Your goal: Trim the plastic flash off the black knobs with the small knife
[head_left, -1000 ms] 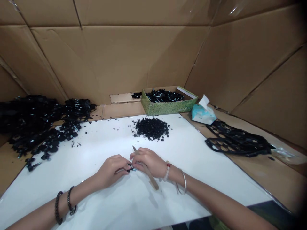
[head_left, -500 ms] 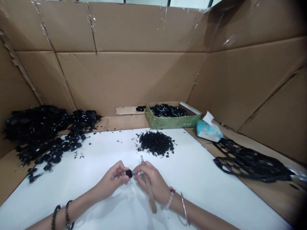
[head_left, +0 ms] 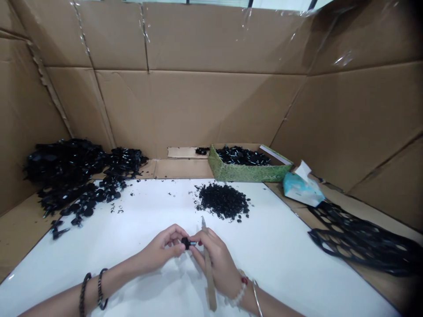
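Over the white tabletop, my left hand (head_left: pixel 161 248) pinches a black-headed screw (head_left: pixel 185 243) between thumb and fingers. Its short metal shank points right, toward my other hand. My right hand (head_left: pixel 220 259) is closed around a small knife (head_left: pixel 209 279) with a tan handle, the narrow blade pointing away from me. Thumb and index fingertips of that hand meet at the screw's shank. Just beyond both hands lies a heap of small black rings and bits (head_left: pixel 224 201).
Black screw-like parts (head_left: pixel 66 165) are piled at the left, some spilling onto the table. A green box (head_left: pixel 251 172) full of similar parts stands at the back. Right of it are a tissue pack (head_left: pixel 302 187) and black perforated netting (head_left: pixel 360 237). Cardboard walls (head_left: pixel 214 105) enclose the table.
The view has swung slightly left, so everything sits further right. In my fingers the screw has turned, its shank now showing more from the side. Both hands keep their holds.
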The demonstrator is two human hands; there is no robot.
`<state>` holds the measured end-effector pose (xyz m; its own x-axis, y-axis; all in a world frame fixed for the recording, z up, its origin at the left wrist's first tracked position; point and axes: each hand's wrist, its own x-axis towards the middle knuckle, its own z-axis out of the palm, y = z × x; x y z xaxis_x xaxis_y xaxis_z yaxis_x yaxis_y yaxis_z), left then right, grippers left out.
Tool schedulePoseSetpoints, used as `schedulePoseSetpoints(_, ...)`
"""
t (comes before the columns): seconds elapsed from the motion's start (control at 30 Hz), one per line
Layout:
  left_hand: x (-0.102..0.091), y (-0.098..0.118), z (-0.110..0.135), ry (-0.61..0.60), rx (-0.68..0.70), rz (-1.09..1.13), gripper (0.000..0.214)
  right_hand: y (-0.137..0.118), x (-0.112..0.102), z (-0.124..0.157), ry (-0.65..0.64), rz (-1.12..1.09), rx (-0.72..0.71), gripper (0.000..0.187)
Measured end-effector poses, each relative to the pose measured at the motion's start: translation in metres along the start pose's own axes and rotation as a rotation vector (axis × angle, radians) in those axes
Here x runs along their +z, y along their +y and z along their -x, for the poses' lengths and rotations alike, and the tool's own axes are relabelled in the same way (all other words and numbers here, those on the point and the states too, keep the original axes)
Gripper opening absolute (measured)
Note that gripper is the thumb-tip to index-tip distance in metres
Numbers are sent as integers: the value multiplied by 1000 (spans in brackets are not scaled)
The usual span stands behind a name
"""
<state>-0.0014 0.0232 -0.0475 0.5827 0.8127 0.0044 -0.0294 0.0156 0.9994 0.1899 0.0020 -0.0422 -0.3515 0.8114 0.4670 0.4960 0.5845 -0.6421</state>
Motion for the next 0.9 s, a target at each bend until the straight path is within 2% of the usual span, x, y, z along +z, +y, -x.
schedulePoseSetpoints(0.2, 0, 6, 1, 20, -11, -30, 27, -1, 1, 1, -24, -102, 175, 10)
schedulePoseSetpoints(0.33, 0, 5, 3, 45, -12, -104, 29, 1, 1, -1, -31, -209, 266, 19)
schedulePoseSetpoints(0.5, -1, 3, 4, 65, 1, -191, 27, 3, 3, -2, -115, -448, 402, 28)
schedulePoseSetpoints(0.63, 1, 3, 5, 64, 42, -238, 24, 4, 3, -2, -123, -505, 415, 29)
schedulePoseSetpoints(0.9, 2, 7, 6, 163, 69, -331, 22, 2, 2, 0, -134, -542, 443, 31)
